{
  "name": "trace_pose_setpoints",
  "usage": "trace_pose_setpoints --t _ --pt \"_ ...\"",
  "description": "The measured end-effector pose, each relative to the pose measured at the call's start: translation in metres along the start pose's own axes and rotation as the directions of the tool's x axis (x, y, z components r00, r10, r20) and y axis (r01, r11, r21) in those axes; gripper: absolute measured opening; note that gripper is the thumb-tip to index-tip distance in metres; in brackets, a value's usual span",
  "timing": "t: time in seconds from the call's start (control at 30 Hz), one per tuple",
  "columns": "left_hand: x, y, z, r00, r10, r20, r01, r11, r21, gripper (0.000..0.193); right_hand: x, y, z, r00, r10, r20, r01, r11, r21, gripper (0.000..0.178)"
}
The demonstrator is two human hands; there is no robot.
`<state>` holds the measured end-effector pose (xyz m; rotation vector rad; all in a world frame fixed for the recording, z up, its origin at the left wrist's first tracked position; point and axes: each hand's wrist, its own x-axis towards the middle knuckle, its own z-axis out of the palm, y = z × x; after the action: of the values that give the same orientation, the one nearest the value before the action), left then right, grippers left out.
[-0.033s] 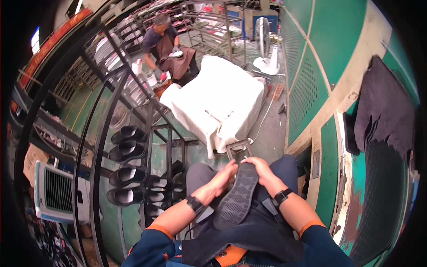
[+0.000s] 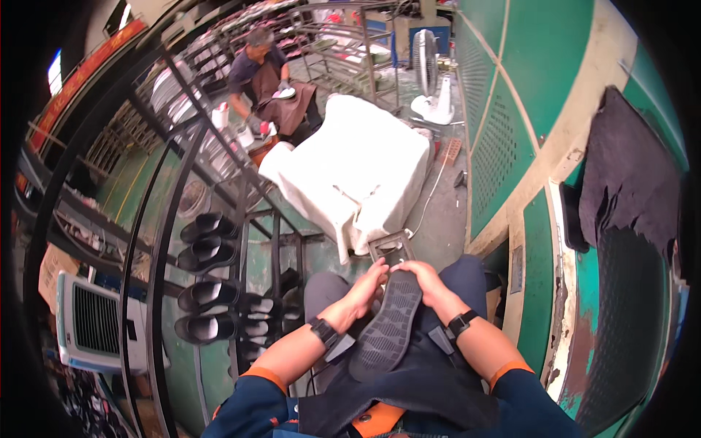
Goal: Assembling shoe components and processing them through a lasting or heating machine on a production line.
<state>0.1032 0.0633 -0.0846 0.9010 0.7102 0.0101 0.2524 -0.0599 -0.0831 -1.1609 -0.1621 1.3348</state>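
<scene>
A dark shoe (image 2: 387, 321) rests sole up over my lap, its patterned grey sole facing me and its upper hidden beneath. My right hand (image 2: 429, 283) wraps around its far end on the right side, thumb across the tip. Along the left edge near that same end, my left hand (image 2: 365, 293) grips with curled fingers, partly hidden by the shoe. The near end of the shoe lies against my dark apron (image 2: 394, 401).
Black shoes (image 2: 208, 293) sit on a metal rack (image 2: 164, 292) at my left. Ahead is a white-draped table (image 2: 358, 160), with a metal frame (image 2: 391, 244) before it. A co-worker (image 2: 263, 84) sits beyond. A fan (image 2: 431, 80) and green panels (image 2: 504, 146) stand right.
The view has shifted slightly. Both hands keep their hold on the shoe, which stays almost in the same place. The co-worker's lower hand has moved slightly.
</scene>
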Motion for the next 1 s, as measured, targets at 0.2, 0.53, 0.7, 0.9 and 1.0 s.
trace_pose_setpoints --t 0.2,0.53,0.7,0.9,1.0 --pt "0.061 -0.018 0.024 0.982 -0.168 0.090 0.185 0.956 -0.227 0.039 0.012 0.035 -0.027 0.982 -0.177 0.068 0.169 0.980 0.106 0.041" --pt "0.010 -0.003 0.032 0.998 -0.055 -0.018 0.047 0.951 -0.304 0.030 -0.031 0.013 0.018 0.912 -0.390 0.125 0.386 0.921 0.056 0.038" --pt "-0.018 0.015 0.045 0.996 0.078 0.031 -0.067 0.962 -0.265 0.038 -0.040 0.000 0.031 0.750 -0.627 0.210 0.655 0.749 -0.103 0.040" --pt "-0.028 0.002 0.015 0.987 0.061 0.152 -0.049 0.996 -0.080 0.064 0.019 -0.017 -0.043 0.991 -0.096 0.096 0.050 0.915 0.399 0.083" --pt "-0.064 -0.005 0.019 0.947 0.154 0.281 -0.113 0.981 -0.156 0.065 0.040 -0.010 -0.046 0.995 0.017 -0.098 0.030 0.887 0.460 0.094"
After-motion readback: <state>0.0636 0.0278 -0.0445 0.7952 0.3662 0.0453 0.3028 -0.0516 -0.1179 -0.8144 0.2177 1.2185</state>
